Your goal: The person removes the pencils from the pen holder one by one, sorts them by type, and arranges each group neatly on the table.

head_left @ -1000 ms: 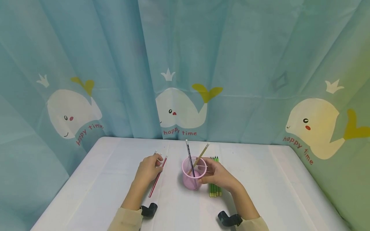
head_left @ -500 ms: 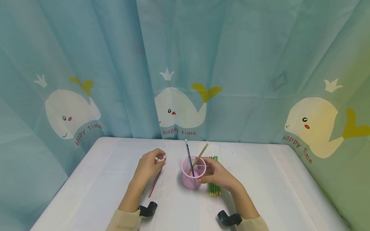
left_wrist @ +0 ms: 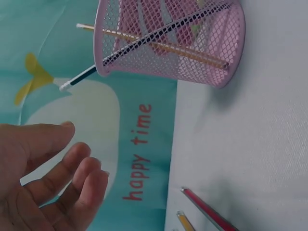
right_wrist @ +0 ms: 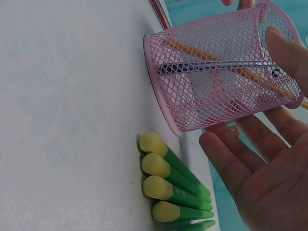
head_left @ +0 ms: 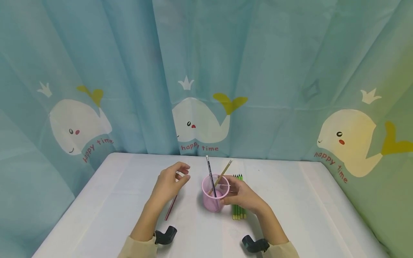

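Note:
My right hand (head_left: 243, 195) holds a pink mesh pencil cup (head_left: 211, 205) from its right side, thumb and fingers around the wall. Inside lean a dark pencil (head_left: 209, 170) and a yellow pencil (head_left: 226, 169), crossing each other. To the cup's left, my left hand (head_left: 165, 185) hovers over the table with fingers loosely bent and nothing between them. Under it lies a red pencil (head_left: 171, 208), partly hidden by the hand. The left wrist view also shows the end of another yellow pencil (left_wrist: 184, 221) beside the red pencil.
Several green pencils (head_left: 239, 211) lie side by side just right of the cup, partly behind my right hand. A white-covered table (head_left: 290, 204) runs back to a blue-green curtain (head_left: 277, 71) printed with whales.
My left hand has lifted off from around the red pencil and shifted right towards the cup, its fingers empty. My right hand stays at the cup.

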